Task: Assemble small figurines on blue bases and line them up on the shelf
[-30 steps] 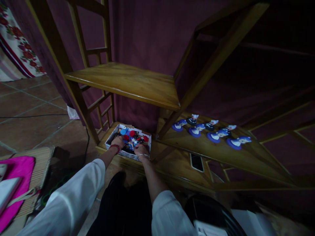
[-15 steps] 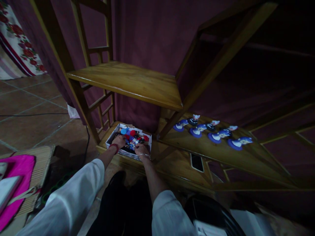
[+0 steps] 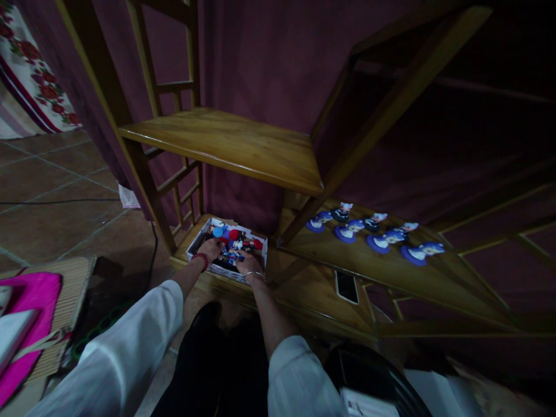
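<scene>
A shallow white cardboard box [image 3: 263, 260] rests on the low wooden shelf, filled with small figurines [image 3: 233, 253] in blue, red, black and white. Into its left side reaches my left hand [image 3: 210, 249], a red bead bracelet at the wrist; its fingertips are lost among the figurines, so their grip is unclear. My right hand [image 3: 248, 265], wearing a silver bangle, is over the box's front right part. Its thumb and fingers are apart and touch figurines near the middle.
Purple-and-white figurines [image 3: 350, 230] and black-and-white figurines [image 3: 374, 221] stand in two rows on the shelf to the right. A phone [image 3: 347, 287] lies nearer me. An upper shelf board [image 3: 226, 142] overhangs the box; wooden posts [image 3: 143, 174] frame it.
My right hand's fingers have spread slightly and shifted a little left over the figurines. My left hand has barely moved, and the box stays in place.
</scene>
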A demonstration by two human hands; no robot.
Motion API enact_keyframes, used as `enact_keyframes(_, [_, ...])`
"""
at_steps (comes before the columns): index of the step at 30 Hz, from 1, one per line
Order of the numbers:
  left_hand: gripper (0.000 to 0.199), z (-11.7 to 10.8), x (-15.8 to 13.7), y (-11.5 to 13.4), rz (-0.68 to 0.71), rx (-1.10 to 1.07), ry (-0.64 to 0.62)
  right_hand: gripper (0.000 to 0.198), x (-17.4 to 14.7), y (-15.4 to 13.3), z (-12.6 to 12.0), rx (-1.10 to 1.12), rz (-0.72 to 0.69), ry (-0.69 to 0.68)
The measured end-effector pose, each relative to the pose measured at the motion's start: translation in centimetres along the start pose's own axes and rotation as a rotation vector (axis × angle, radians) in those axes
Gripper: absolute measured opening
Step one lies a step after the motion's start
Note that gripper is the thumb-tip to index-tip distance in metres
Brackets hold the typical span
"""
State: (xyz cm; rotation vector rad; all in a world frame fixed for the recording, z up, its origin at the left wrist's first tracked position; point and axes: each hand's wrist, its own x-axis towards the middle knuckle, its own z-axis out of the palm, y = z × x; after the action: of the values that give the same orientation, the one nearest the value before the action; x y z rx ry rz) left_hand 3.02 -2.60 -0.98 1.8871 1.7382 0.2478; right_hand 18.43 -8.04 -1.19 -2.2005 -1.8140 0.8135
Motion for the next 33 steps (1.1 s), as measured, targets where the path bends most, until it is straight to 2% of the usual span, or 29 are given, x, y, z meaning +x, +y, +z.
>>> enact_keyframes(3, [0.036,0.1,0.0,0.0,-0.020,0.001,0.007,0.054,-0.1,-0.2,-0.3,0.014,0.025,-0.025])
enact_keyframes(6, [0.040,0.1,0.0,-0.1,-0.029,0.004,0.004,0.054,-0.3,-0.4,-0.6,0.033,0.023,-0.031])
enact_keyframes(12, [0.043,0.1,-0.2,0.1,-0.001,0.019,0.003,0.030,-0.3,-0.2,-0.4,0.095,0.000,0.007])
enact_keyframes(15, [0.043,0.1,-0.3,0.2,0.010,0.025,0.003,0.023,-0.1,0.0,-0.2,0.091,-0.041,-0.023])
enact_keyframes(22, [0.035,0.1,-0.7,0.4,0.049,0.035,-0.032,0.025,0.1,0.2,0.4,0.140,-0.120,-0.054])
enact_keyframes(29, [0.033,0.0,-1.4,0.6,0.105,0.000,-0.090,0.036,-0.6,-0.3,-0.4,0.151,-0.111,-0.056])
enact_keyframes(33, [0.031,0.0,-1.8,0.7,0.151,-0.049,-0.122,0.031,-1.1,-0.8,-1.1,0.135,-0.100,-0.062])
